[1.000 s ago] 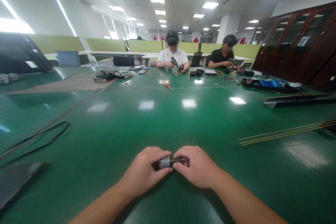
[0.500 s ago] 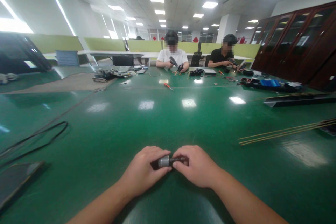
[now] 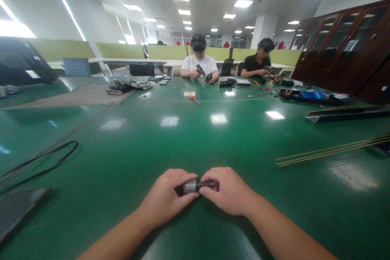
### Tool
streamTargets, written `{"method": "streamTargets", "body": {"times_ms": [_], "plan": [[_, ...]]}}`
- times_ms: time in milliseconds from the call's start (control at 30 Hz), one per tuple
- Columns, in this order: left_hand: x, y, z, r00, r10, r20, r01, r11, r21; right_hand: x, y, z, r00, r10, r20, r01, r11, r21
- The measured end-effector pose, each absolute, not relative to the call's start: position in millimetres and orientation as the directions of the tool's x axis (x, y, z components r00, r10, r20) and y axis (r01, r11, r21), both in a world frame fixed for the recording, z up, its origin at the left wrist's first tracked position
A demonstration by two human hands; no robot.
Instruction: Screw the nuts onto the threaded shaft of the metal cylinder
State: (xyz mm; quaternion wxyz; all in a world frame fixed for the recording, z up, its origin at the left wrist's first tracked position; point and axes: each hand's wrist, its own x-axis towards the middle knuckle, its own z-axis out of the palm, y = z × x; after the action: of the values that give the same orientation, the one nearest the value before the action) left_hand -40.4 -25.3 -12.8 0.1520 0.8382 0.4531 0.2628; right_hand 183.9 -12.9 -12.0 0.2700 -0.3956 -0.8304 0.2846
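Observation:
Both my hands rest on the green table (image 3: pixel 189 138) near its front edge, gripping one small cylindrical part (image 3: pixel 195 186) between them. My left hand (image 3: pixel 166 199) is closed round its silver metal end. My right hand (image 3: pixel 228 191) pinches the thinner dark end. Most of the part is hidden by my fingers.
A black cable (image 3: pixel 42 162) loops at the left, beside a dark flat slab (image 3: pixel 18 207). Thin yellow rods (image 3: pixel 332 152) lie at the right, with a dark rail (image 3: pixel 344 114) behind. Two people (image 3: pixel 199 65) work at the far side amid tools and a red screwdriver (image 3: pixel 193 99).
None of note; my hands hold the part in the same place, and the view has only tilted slightly.

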Motion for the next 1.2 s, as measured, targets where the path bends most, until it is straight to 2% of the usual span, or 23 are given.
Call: {"method": "streamTargets", "body": {"times_ms": [1200], "plan": [[-41.8, -23.3, -17.0, 0.444, 0.85, 0.283, 0.685, -0.526, 0.504, 185.1, -12.6, -14.0, -0.536, 0.811, 0.236, 0.526, 0.539, -0.658]]}}
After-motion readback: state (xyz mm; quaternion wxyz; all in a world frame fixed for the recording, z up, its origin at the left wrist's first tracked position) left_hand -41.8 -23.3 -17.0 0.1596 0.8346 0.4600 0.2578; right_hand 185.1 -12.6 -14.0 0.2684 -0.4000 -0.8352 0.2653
